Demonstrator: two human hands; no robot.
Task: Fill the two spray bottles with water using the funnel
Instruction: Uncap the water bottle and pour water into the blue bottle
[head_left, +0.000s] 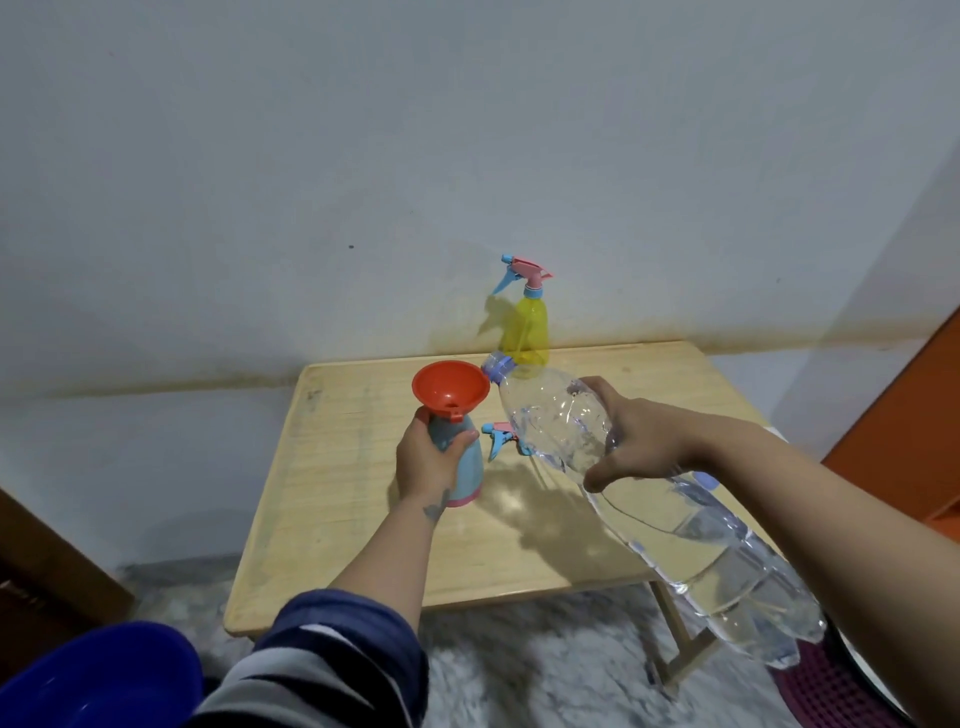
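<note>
L hand (425, 457) gripping blue spray btl (460, 467), steadying funnel (451, 387) in neck | R hand (641, 436) clasping tilted water btl (670, 512), still capped, nearing funnel | yellow spray btl (527, 325) waiting at table (363, 519) rear | loose sprayer head (500, 439) lying beside.

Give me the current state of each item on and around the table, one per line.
blue spray bottle: upright on table, head off, left hand gripping it
funnel: seated in its neck
water bottle: tilted toward funnel, partly full, cap on, right hand holding it
loose spray head: lying on table
yellow spray bottle: upright, head on
</note>
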